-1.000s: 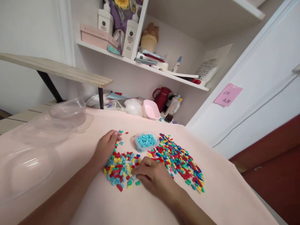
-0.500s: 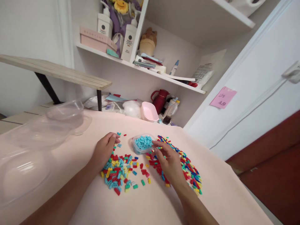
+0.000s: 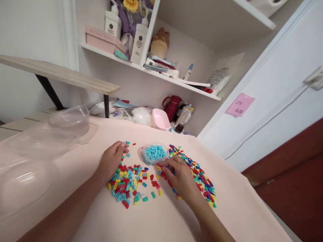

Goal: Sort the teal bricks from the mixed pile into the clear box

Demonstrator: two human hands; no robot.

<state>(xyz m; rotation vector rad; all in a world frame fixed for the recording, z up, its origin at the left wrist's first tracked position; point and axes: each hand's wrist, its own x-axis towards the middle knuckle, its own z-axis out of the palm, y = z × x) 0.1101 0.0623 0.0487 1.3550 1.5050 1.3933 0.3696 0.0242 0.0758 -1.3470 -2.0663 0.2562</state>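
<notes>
A small clear plastic container (image 3: pixel 146 159) holds a heap of light blue toy bricks (image 3: pixel 155 152). My right hand (image 3: pixel 180 174) hovers just below its near right edge, over the larger pile of mixed bricks (image 3: pixel 202 176). Its thumb and index finger are apart, with nothing visible between them. My left hand (image 3: pixel 112 159) rests on the table at the upper left of a smaller mixed brick pile (image 3: pixel 126 185). Its fingers are loosely bent and appear open; their undersides are hidden. A few loose bricks (image 3: pixel 128 155) lie beside its fingertips.
Clear plastic containers (image 3: pixel 68 121) and a large clear lid-like piece (image 3: pixel 25 185) stand on the left of the pink table covering (image 3: pixel 156 225). At the back are a pink tub (image 3: pixel 160 119), a red jug (image 3: pixel 173 107) and bottles (image 3: pixel 185 117). A wooden shelf (image 3: pixel 63 75) juts in at left.
My right hand has drawn back from the rim of the clear container, down and toward me over the bricks. My left hand has stayed in place.
</notes>
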